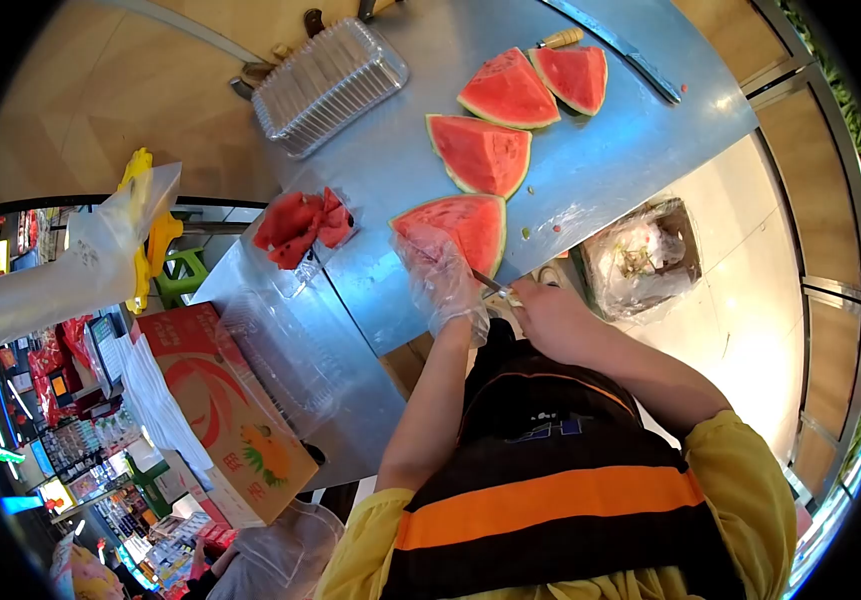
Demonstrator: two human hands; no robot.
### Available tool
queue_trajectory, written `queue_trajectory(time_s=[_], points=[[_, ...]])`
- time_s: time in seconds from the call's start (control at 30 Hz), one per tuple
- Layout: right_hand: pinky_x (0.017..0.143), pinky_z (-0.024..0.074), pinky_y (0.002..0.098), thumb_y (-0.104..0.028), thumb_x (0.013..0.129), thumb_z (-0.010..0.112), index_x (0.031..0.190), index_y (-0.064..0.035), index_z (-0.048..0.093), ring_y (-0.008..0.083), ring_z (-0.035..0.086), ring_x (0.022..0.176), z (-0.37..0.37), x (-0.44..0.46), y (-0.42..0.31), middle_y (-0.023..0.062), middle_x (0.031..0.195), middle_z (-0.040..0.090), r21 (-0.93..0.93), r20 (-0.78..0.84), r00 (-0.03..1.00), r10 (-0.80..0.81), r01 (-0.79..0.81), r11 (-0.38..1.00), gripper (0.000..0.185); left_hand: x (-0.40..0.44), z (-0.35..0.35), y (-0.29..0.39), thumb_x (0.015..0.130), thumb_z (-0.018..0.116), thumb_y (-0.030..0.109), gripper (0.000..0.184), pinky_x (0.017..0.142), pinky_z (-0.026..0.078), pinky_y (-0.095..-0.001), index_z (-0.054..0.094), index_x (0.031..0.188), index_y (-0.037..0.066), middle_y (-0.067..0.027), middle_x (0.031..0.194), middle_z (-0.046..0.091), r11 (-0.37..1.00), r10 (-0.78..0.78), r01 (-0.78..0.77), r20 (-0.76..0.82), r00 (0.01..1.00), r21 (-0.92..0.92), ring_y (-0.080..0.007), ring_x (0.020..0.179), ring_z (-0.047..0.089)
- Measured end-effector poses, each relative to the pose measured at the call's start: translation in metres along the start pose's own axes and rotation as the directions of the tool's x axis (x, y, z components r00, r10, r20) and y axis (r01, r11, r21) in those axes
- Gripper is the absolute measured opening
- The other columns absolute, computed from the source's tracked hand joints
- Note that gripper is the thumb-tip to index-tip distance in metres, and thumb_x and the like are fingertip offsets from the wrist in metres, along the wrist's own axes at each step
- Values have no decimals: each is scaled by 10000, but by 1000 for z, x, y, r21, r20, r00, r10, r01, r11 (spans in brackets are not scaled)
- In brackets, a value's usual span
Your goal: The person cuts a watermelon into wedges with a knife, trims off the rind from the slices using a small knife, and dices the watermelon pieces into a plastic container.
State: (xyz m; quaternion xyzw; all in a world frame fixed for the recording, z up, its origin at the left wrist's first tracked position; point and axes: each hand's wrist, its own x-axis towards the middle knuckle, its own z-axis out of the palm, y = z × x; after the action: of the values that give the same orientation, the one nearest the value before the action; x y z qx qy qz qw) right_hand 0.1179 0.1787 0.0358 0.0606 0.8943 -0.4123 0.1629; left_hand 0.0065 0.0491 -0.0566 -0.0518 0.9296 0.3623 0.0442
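The wedge (472,222) lies on the steel table (610,145), directly under the left fingers: red flesh, a thin pale-green rind along its edge, roughly triangular in outline. The left hand (437,270), in a clear loose glove, rests on its near side; glare and wrinkled film prevent telling whether the fingers are spread or pressed together. The right hand (553,318) is wrapped around the handle of a knife (491,283), its blade meeting the wedge's near edge just beside the left fingers. Beyond the left fingers, three cut pieces (485,157) form a line leading away to the right. Left of those fingers: red scraps (302,228). Right of the right fingers, below table level: a lined bin (642,258).
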Motion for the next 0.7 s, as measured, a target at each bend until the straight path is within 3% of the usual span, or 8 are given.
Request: queue_trajectory(time_s=[0.1,0.13,0.17,0.2,0.27,0.4,0.5,0.7], points=[[711,468,499,-130,875,505,1060,18,499,421,599,806,-46,-21,2,256,823,603,3,56,998,16,-17,1000,237,-2,-2,-4,890,525,323,767,1075,330,-381,104,1480,75,-184,1504,223,992,-96,88,92,991,90,-334,1357,293],[701,458,499,-124,886,495,1113,-17,513,415,601,805,-65,-26,-4,245,808,601,11,46,999,17,-18,1000,252,-5,-7,3,876,540,336,769,1051,358,-390,137,1473,67,-207,1483,253,994,63,-64,21,998,86,-351,1326,341],[687,458,481,-118,887,490,1051,5,513,417,597,791,-88,-26,-20,244,762,590,1,63,987,147,-147,989,206,-7,-13,10,863,555,349,772,1027,385,-398,170,1466,59,-231,1463,284,972,220,-214,-52,974,95,-369,1294,389],[689,454,481,-120,888,492,1051,12,512,424,593,786,-91,-21,-17,247,765,592,16,4,991,131,-131,991,211,-10,-19,19,863,555,349,772,1027,385,-398,170,1466,59,-231,1463,284,973,218,-212,-55,974,92,-369,1294,389],[691,451,482,-122,890,494,1052,20,510,431,589,781,-90,-5,-8,250,768,593,30,-61,991,116,-114,993,216,-18,-29,36,843,581,341,866,1070,343,-399,52,1486,104,-236,1499,177,995,-7,-10,161,987,101,-380,1338,311],[719,451,495,-150,896,492,1088,48,509,446,583,791,-58,53,11,271,809,601,-29,-93,995,40,-43,999,276,-17,-17,26,818,626,350,925,1091,318,-412,30,1487,119,-241,1501,148,992,36,-54,162,986,112,-402,1359,244],[727,455,503,-169,900,485,1056,57,513,450,581,802,-51,67,7,282,828,603,-32,-57,997,42,-43,999,276,-15,-12,16,790,670,366,979,1101,303,-421,24,1488,130,-223,1510,116,979,172,-181,105,980,89,-405,1363,228],[719,476,502,-170,893,488,1019,48,497,440,592,801,-37,49,11,282,797,602,-110,-20,997,70,-72,991,252,-16,-18,24,776,688,363,1001,1123,261,-410,24,1489,129,-220,1507,124,998,52,-56,156,986,20,-405,1376,197]])
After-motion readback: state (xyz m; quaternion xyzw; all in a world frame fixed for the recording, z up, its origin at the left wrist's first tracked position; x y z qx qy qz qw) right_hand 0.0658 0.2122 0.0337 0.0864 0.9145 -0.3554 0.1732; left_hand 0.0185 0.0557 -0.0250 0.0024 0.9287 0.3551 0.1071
